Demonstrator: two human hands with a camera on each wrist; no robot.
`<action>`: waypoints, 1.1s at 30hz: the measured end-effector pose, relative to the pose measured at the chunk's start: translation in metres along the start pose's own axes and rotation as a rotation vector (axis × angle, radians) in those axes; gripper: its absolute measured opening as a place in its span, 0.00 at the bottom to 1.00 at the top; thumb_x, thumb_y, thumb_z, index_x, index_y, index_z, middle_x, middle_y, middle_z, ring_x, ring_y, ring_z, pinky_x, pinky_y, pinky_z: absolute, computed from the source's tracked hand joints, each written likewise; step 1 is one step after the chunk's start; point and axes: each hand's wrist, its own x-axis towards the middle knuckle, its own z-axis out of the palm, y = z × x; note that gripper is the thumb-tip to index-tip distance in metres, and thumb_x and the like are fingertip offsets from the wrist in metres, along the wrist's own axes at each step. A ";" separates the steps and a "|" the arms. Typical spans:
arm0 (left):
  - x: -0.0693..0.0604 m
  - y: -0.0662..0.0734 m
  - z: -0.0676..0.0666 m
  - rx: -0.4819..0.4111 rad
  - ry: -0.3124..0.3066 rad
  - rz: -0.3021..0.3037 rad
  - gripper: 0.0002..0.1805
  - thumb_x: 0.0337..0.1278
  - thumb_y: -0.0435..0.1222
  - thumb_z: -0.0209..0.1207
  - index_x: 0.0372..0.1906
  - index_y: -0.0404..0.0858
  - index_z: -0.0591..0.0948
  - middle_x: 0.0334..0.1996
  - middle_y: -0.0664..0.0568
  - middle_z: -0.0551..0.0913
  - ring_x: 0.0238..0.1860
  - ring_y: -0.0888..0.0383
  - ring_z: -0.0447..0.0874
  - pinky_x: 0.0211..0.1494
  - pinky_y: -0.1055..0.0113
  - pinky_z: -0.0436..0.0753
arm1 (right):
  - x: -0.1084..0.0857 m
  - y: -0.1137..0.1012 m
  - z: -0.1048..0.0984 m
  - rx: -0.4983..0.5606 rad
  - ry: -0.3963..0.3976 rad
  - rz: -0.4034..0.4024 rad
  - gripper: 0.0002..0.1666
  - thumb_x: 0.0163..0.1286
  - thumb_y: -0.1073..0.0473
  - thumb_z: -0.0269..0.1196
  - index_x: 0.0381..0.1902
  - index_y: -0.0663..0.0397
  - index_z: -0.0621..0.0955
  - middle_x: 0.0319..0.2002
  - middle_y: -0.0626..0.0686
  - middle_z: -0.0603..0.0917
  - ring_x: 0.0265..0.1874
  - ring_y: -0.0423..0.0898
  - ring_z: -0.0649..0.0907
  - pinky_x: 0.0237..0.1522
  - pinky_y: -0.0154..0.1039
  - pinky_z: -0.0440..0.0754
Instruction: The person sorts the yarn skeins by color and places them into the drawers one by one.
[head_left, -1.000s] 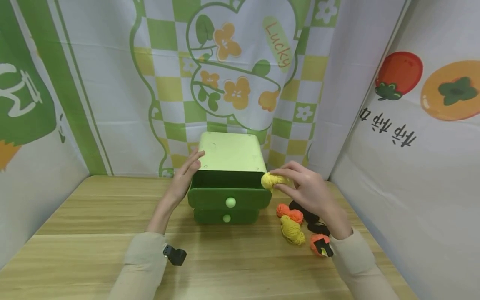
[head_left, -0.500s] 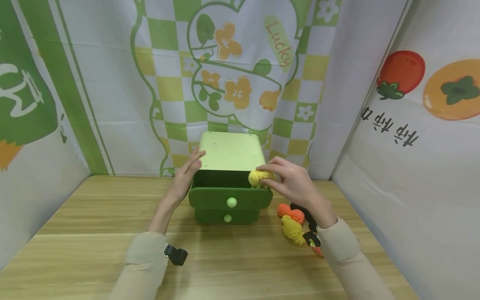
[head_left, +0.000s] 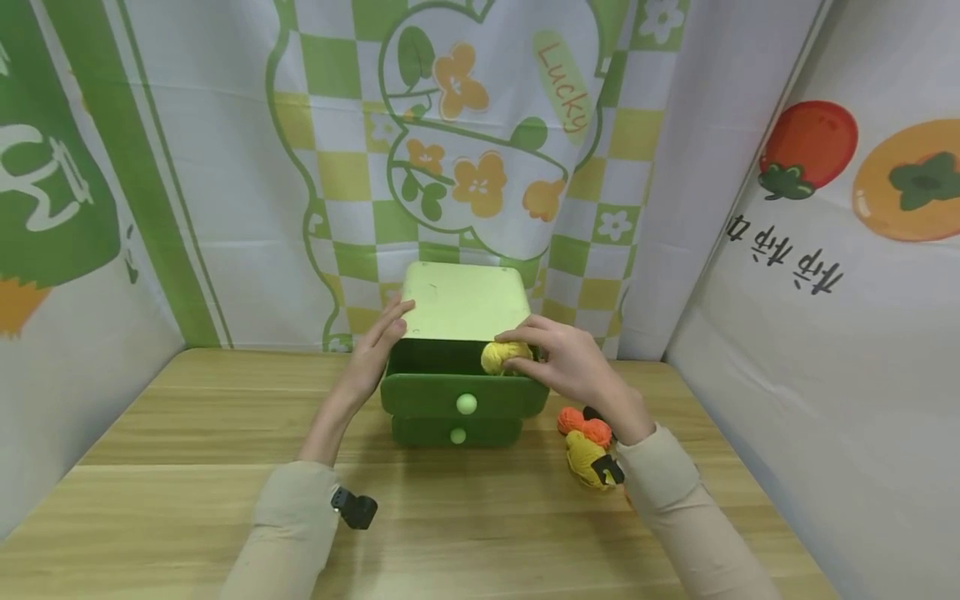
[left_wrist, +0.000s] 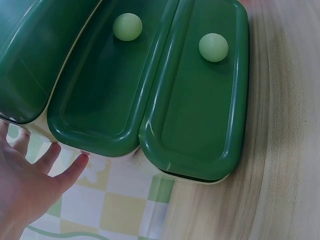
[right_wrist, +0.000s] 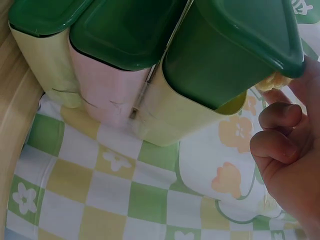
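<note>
A small drawer cabinet (head_left: 467, 302) with a pale green top stands on the table, its green top drawer (head_left: 427, 395) pulled out. Over that drawer's right end, my right hand (head_left: 566, 358) pinches a ball of light yellow yarn (head_left: 497, 358) between thumb and fingers. In the right wrist view only a bit of the yarn (right_wrist: 274, 81) shows past the drawer's corner. My left hand (head_left: 372, 354) rests against the cabinet's left side, fingers fairly straight. The left wrist view shows that hand (left_wrist: 31, 182) touching the side near two closed drawers with round pale knobs (left_wrist: 213, 47).
Right of the cabinet lie orange yarn (head_left: 583, 427) and a darker yellow yarn ball (head_left: 585, 458), with black yarn partly hidden behind my right arm. The wooden table (head_left: 450, 533) reaches a patterned cloth backdrop (head_left: 480, 167) close behind the cabinet.
My right hand has moved left with the light yellow yarn, from beside the drawer's right corner to over its opening. The left hand keeps its place on the cabinet.
</note>
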 end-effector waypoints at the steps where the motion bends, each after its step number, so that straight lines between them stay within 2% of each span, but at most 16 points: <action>1: 0.000 0.000 0.000 -0.002 -0.002 0.000 0.30 0.78 0.48 0.39 0.78 0.44 0.57 0.81 0.57 0.39 0.81 0.49 0.32 0.77 0.32 0.39 | 0.001 0.000 0.000 0.002 -0.006 0.006 0.20 0.65 0.49 0.70 0.55 0.38 0.84 0.44 0.41 0.84 0.24 0.35 0.74 0.25 0.31 0.73; 10: 0.001 0.002 0.000 0.009 0.014 0.006 0.30 0.78 0.48 0.39 0.78 0.44 0.58 0.81 0.57 0.40 0.81 0.50 0.32 0.78 0.35 0.39 | 0.011 -0.004 -0.006 0.041 -0.049 0.035 0.21 0.64 0.46 0.70 0.55 0.38 0.85 0.49 0.41 0.87 0.21 0.37 0.71 0.24 0.32 0.69; 20: 0.001 0.002 0.001 -0.002 0.005 0.010 0.30 0.78 0.47 0.39 0.78 0.44 0.58 0.81 0.57 0.40 0.81 0.48 0.32 0.77 0.32 0.39 | 0.017 -0.008 -0.002 0.070 -0.058 0.025 0.21 0.63 0.45 0.70 0.54 0.37 0.85 0.48 0.38 0.88 0.19 0.35 0.66 0.25 0.32 0.67; 25: 0.000 0.000 0.003 0.009 0.012 0.005 0.29 0.77 0.47 0.40 0.78 0.44 0.59 0.81 0.57 0.41 0.81 0.46 0.35 0.76 0.32 0.41 | 0.021 -0.014 0.003 0.074 -0.078 0.019 0.21 0.63 0.44 0.70 0.54 0.37 0.85 0.48 0.38 0.88 0.20 0.35 0.68 0.26 0.32 0.70; 33: 0.001 0.000 0.002 0.009 0.020 0.011 0.29 0.77 0.46 0.40 0.78 0.44 0.59 0.81 0.57 0.41 0.81 0.47 0.34 0.77 0.33 0.40 | 0.031 -0.023 0.008 0.060 -0.098 0.008 0.20 0.63 0.44 0.69 0.53 0.37 0.86 0.49 0.37 0.87 0.28 0.36 0.76 0.33 0.33 0.76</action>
